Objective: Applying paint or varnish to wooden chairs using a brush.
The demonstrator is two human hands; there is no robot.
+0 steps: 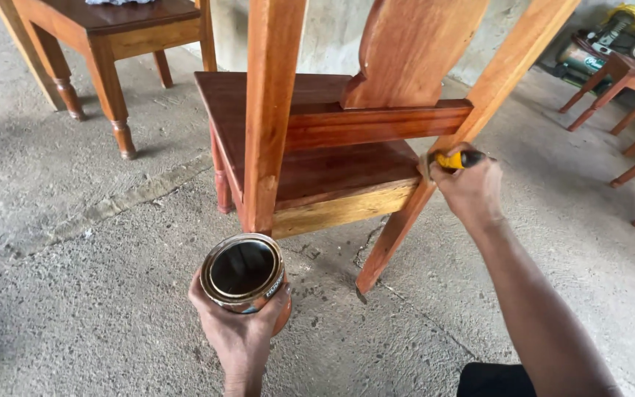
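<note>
Head view shows my left hand (238,334) wrapped around an open can (243,272) above the floor (75,294), right hand (468,187) clenched on a yellow-handled brush (456,159) at the chair (317,147) leg; tilting the can could spill it.

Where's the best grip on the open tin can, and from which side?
Grip the tin can round its cylindrical side wall, below the rim, coming from underneath and behind. It is upright and open, with dark liquid inside, so a top grab would probably foul the mouth. The left hand already cups it this way, fingers wrapped round the wall. The right hand is busy with a yellow-handled tool.
</note>
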